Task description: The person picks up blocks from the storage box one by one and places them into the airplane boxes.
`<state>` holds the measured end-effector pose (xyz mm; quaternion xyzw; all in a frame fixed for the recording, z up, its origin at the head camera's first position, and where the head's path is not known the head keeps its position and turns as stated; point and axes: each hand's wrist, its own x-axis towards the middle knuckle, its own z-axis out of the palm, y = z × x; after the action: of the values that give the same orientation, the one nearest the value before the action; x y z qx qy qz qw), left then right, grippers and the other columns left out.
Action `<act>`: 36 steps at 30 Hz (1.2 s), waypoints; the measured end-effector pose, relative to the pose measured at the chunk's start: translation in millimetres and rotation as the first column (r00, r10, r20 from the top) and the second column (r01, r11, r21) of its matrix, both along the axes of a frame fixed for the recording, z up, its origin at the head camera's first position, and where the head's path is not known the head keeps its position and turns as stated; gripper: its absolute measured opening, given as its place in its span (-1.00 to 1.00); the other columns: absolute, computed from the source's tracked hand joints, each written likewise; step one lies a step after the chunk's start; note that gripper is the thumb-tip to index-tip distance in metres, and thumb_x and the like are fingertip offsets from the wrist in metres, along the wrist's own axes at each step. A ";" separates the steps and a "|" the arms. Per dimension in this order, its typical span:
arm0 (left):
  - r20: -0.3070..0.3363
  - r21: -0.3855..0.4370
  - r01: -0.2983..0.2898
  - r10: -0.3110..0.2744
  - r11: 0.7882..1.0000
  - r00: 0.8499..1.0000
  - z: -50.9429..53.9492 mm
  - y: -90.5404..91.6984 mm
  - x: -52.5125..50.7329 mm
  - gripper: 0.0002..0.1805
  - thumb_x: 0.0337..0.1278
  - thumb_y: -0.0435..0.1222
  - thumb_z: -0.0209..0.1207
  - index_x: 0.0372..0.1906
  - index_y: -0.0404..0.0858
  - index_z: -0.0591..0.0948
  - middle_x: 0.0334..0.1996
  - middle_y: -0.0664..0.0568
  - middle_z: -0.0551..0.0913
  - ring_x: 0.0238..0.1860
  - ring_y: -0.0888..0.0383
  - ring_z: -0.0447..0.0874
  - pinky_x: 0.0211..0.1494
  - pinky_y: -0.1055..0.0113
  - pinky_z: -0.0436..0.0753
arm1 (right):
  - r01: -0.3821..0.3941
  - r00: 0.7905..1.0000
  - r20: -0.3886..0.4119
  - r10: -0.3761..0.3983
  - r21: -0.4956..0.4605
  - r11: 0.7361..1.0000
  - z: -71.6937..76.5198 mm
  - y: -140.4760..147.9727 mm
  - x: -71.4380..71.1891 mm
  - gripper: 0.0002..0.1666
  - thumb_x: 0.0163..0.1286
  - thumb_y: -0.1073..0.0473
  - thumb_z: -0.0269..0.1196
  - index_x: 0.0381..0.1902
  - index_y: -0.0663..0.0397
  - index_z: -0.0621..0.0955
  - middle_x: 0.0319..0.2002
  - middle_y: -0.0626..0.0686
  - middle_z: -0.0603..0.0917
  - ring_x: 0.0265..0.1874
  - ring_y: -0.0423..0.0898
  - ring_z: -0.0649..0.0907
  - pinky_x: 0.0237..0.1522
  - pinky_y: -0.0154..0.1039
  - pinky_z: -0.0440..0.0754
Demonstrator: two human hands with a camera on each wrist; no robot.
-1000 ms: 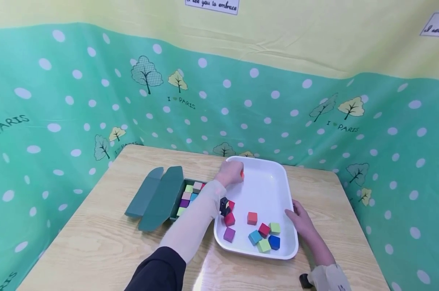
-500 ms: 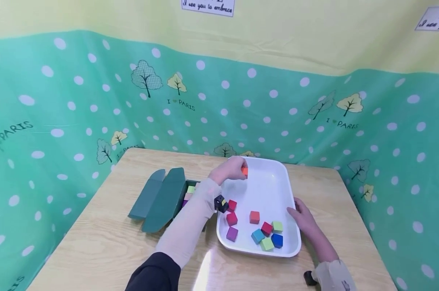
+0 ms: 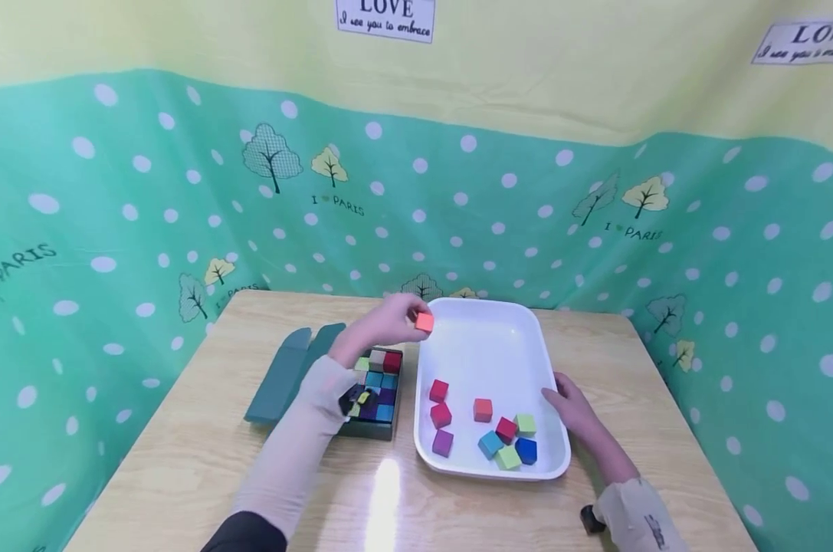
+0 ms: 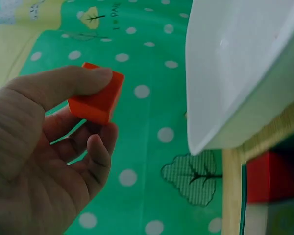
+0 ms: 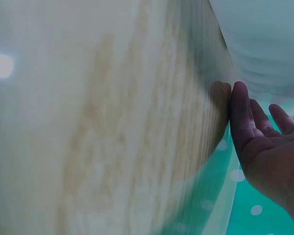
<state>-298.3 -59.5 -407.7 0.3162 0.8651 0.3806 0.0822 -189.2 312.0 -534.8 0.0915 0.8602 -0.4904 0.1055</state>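
One orange cube was found pinched in the left hand, aloft near the tray's far left corner and apart from it. Nine loose cubes lay in the tray. The right hand gripped its right rim (firmness could not be judged). Principal risk, in my judgement: a slipping pinch could drop the piece onto the table. Secondary: the left forearm, crossing the box, could snag its opened lid.
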 end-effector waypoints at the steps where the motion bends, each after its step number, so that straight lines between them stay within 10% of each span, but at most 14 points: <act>1: 0.007 0.009 -0.001 0.001 1.000 1.000 0.4 -8.0 4.2 -0.73 0.03 -0.34 0.34 -0.10 -0.18 0.66 -0.23 0.10 0.61 -0.23 0.11 0.56 -0.23 0.29 0.61 | -0.003 1.000 0.006 0.003 0.001 1.000 -0.6 -0.3 -0.4 -0.15 0.52 -0.18 -0.03 0.51 0.20 0.01 0.43 0.36 0.12 0.37 0.32 0.19 0.28 0.19 0.22; 16: 0.023 0.078 -0.098 0.097 0.992 0.995 -13.6 -96.6 33.3 -0.67 0.03 -0.31 0.40 -0.06 -0.21 0.64 -0.20 0.06 0.62 -0.21 0.09 0.55 -0.18 0.25 0.62 | -0.044 0.999 -0.031 0.044 0.017 0.999 0.0 2.7 0.5 -0.18 0.54 -0.10 -0.03 0.47 0.33 0.02 0.38 0.44 0.16 0.35 0.36 0.19 0.29 0.20 0.20; 36: -0.008 -0.041 -0.232 0.232 0.972 0.973 -64.9 -115.5 24.4 -0.64 -0.03 -0.32 0.45 -0.07 -0.13 0.66 -0.16 0.09 0.61 -0.19 0.10 0.52 -0.11 0.21 0.59 | -0.073 0.997 -0.043 0.071 -0.037 0.997 2.7 1.8 1.9 -0.20 0.56 -0.05 -0.06 0.47 0.36 -0.02 0.38 0.46 0.12 0.34 0.36 0.22 0.28 0.16 0.24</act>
<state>-273.9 -175.0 -472.6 0.2119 0.9041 0.3687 0.0423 -187.3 313.8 -532.1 0.0481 0.8555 -0.5044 0.1070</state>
